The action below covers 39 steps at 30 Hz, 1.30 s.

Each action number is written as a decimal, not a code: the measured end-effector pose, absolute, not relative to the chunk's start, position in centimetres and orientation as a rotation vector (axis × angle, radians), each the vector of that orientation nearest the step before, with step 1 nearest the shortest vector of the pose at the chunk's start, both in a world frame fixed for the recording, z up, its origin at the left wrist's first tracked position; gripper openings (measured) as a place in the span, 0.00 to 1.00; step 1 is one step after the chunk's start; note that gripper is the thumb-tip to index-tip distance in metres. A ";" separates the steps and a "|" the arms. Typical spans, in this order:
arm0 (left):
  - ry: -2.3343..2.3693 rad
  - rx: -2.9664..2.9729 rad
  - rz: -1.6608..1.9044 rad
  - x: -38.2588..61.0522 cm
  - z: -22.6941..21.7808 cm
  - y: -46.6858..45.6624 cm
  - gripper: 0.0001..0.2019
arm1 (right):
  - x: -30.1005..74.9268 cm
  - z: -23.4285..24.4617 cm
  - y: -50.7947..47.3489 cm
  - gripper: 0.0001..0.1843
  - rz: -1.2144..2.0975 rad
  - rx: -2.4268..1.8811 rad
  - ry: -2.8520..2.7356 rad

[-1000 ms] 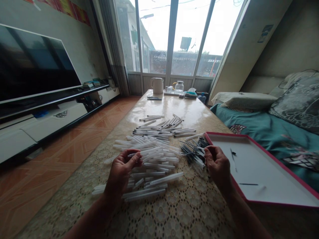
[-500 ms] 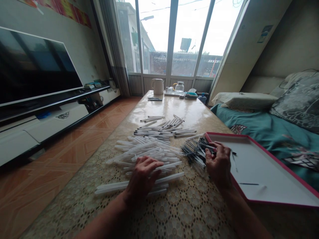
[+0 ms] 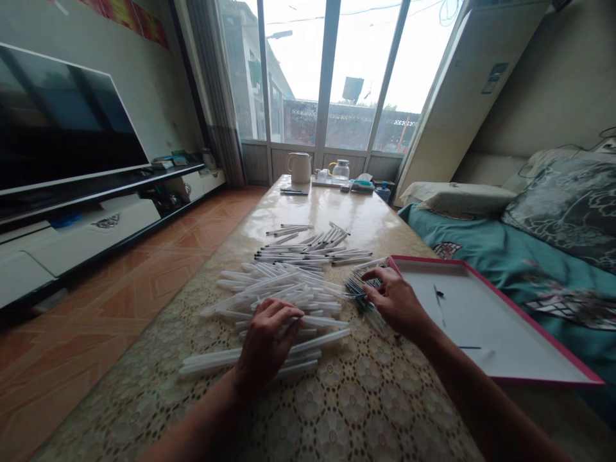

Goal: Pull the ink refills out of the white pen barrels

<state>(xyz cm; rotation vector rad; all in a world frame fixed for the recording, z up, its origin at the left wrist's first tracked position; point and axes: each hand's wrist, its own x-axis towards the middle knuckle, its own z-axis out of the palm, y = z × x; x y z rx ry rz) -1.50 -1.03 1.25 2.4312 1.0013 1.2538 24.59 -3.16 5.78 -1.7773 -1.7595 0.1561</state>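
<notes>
A heap of clear plastic pen barrels (image 3: pixel 283 292) lies on the lace-covered table (image 3: pixel 346 398). My left hand (image 3: pixel 267 340) rests palm down on the near end of that heap, its fingers curled over a few barrels. To the right lies a bundle of thin dark pen refills (image 3: pixel 359 290). My right hand (image 3: pixel 392 298) reaches into this bundle, fingers bent and pinching at the refills. Farther back, a row of assembled pens (image 3: pixel 312 247) is spread on the bare tabletop.
A white tray with a red rim (image 3: pixel 486 321) holding two or three loose refills sits at the right, partly over a teal bed (image 3: pixel 520 256). A white kettle (image 3: pixel 299 168) and a glass jar (image 3: pixel 341 169) stand at the far end. A television (image 3: pixel 62 128) is at left.
My left hand came down from a raised pinch onto the barrel heap. My right hand moved left from the tray's corner into the refill bundle. The view shifted slightly.
</notes>
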 end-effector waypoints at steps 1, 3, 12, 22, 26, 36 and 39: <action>1.006 2.415 1.265 -1.6 1.3 -1.0 0.05 | 24.8 5.8 -2.1 0.10 0.116 -1.846 -1.877; 1.013 2.392 1.275 -1.7 1.2 -1.0 0.05 | 25.1 5.4 0.5 0.08 0.073 -1.917 -1.955; 1.081 2.391 1.303 -2.1 1.5 -1.0 0.05 | 23.9 2.2 8.9 0.11 -0.082 -2.045 -2.138; 1.036 2.415 1.326 -2.1 1.4 -1.1 0.05 | 24.0 3.2 9.0 0.08 -0.120 -1.944 -2.116; 1.052 2.419 1.321 -2.1 1.3 -1.0 0.05 | 23.8 5.4 5.4 0.10 -0.144 -1.805 -1.912; 0.912 2.486 1.237 -1.8 1.2 -1.2 0.16 | 20.6 3.9 -5.7 0.09 1.055 -1.065 -1.093; 0.876 2.521 1.204 -1.7 1.1 -1.2 0.06 | 20.8 2.7 -6.1 0.08 1.104 -1.097 -1.109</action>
